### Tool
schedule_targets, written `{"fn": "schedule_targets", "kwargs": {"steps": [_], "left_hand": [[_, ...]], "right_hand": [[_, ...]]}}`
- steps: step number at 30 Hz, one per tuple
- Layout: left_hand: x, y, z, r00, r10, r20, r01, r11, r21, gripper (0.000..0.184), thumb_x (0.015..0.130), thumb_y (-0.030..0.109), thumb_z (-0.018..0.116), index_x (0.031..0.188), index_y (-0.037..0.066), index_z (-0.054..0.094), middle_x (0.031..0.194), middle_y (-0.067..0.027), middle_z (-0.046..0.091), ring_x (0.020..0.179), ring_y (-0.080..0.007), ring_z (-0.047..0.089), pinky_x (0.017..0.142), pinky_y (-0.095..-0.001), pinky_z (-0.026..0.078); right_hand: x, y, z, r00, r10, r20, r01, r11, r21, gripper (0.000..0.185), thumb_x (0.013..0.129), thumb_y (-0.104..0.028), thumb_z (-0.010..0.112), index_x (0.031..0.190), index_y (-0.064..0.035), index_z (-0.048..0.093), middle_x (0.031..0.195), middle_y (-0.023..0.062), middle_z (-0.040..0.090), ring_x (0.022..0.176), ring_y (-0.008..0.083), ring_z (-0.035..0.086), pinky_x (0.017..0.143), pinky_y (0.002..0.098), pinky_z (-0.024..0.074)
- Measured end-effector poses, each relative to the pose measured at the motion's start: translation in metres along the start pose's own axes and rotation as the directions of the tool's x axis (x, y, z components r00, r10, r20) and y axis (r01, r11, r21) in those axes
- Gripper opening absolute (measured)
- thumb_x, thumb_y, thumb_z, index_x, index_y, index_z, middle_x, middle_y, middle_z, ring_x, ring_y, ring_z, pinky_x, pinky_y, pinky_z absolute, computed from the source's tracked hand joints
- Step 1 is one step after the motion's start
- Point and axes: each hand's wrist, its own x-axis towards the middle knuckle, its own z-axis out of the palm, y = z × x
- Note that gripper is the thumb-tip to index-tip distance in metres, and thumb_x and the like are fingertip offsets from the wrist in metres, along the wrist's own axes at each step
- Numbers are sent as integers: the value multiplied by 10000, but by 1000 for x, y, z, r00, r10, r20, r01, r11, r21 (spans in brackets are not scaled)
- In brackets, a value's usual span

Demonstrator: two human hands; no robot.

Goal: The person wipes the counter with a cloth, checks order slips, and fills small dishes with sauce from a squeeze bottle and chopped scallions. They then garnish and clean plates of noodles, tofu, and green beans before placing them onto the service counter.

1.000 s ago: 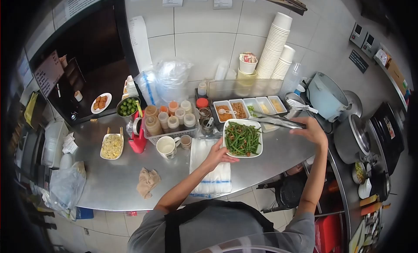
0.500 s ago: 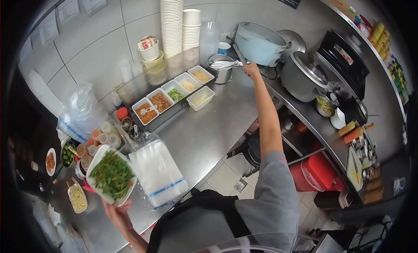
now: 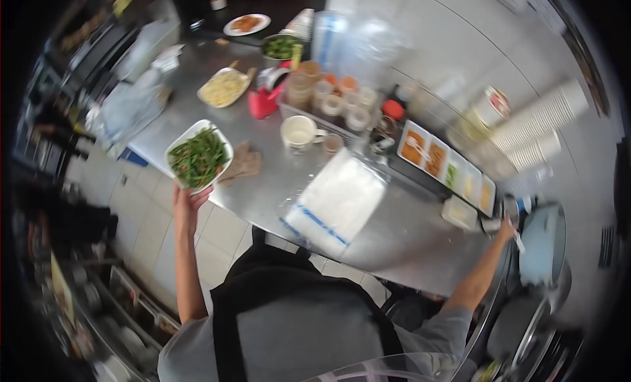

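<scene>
My left hand (image 3: 188,201) holds up a white square bowl (image 3: 227,140) from its near side, fingers underneath. Green leafy stems with small orange bits (image 3: 198,157) fill the bowl, which is over the counter's left edge. At far right, my right hand (image 3: 507,227) is closed on a pale metal utensil (image 3: 520,243), beside a metal pot (image 3: 510,206). Blur hides the utensil's exact kind. The light-blue cooker (image 3: 542,244) stands just right of that hand.
Plastic bags (image 3: 338,198) lie on the steel counter (image 3: 411,244). Behind them are a white mug (image 3: 299,132), squeeze bottles (image 3: 332,106) and a row of topping trays (image 3: 447,165). A brown cloth (image 3: 243,164) and a dish of pale yellow food (image 3: 223,88) are at left.
The view has swung left. My left hand has carried the bowl of greens away from the bottles and bags toward the counter's left edge. My right hand remains by the metal pot.
</scene>
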Motion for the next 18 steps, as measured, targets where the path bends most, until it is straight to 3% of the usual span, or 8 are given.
{"fn": "schedule_targets", "kwargs": {"steps": [3, 5, 8, 11, 13, 15, 16, 18], "left_hand": [[28, -29, -30, 999, -38, -37, 35, 997, -76, 449, 879, 77, 372, 1318, 62, 278, 1097, -212, 570, 845, -319, 657, 625, -285, 567], [50, -46, -47, 996, -66, -61, 57, 990, -127, 438, 890, 77, 369, 1317, 64, 274, 1092, -210, 572, 845, -321, 656, 632, -296, 571], [86, -57, -74, 998, -66, 21, 69, 985, -160, 455, 905, 76, 355, 1346, 77, 246, 1102, -213, 569, 841, -322, 656, 636, -302, 573], [125, -51, -102, 985, -119, 123, 137, 980, -146, 472, 919, 92, 349, 1373, 94, 217, 1108, -215, 571, 844, -322, 655, 645, -308, 576], [154, -42, -119, 963, -167, 212, 199, 970, -141, 467, 930, 111, 347, 1376, 100, 209, 1106, -213, 574, 847, -322, 654, 648, -313, 577], [174, -24, -131, 925, -257, 278, 272, 962, -15, 505, 947, 183, 391, 1390, 98, 162, 1047, -206, 603, 814, -324, 658, 640, -330, 574], [180, -6, -136, 905, -312, 289, 290, 950, 118, 541, 946, 206, 414, 1398, 103, 134, 1019, -200, 615, 784, -326, 661, 632, -333, 573], [195, 29, -149, 902, -402, 156, 285, 827, 485, 544, 903, 262, 538, 1356, 77, 302, 846, -201, 650, 648, -272, 668, 587, -317, 555]], "right_hand": [[-64, -78, -54, 922, 180, -342, -186, 982, 16, 807, 718, -631, 587, 1272, -60, 459, 1080, 225, 568, 1024, 396, 531, 876, 485, 427], [-104, -109, -60, 759, -160, -631, 204, 979, -4, 691, 755, -508, 643, 1246, -49, 479, 1093, 216, 564, 966, 366, 553, 841, 456, 449], [-207, -193, -84, 820, -306, -484, 569, 522, 635, 366, 916, -288, 517, 1136, 4, 540, 1035, 153, 591, 804, 194, 591, 713, 331, 484], [-381, -304, -145, 867, -491, 90, 109, 361, 926, 215, 916, -162, 504, 951, 24, 605, 788, 89, 637, 646, 136, 585, 642, 273, 471], [-475, -359, -153, 729, -664, 170, 110, 358, 927, 232, 912, -176, 510, 924, 22, 629, 795, 91, 641, 672, 137, 596, 592, 265, 490], [-558, -399, -123, 496, -812, 308, -183, 249, 951, 265, 914, -192, 510, 1029, 25, 611, 874, 101, 653, 683, 157, 613, 623, 257, 506], [-597, -424, -121, 399, -807, 435, -267, 351, 897, 279, 917, -186, 504, 1089, 12, 596, 906, 112, 655, 696, 154, 622, 628, 246, 502], [-660, -456, -102, 326, -834, 446, 33, 481, 876, 333, 883, -229, 557, 1140, -17, 579, 895, 120, 658, 720, 149, 633, 636, 277, 488]]}}
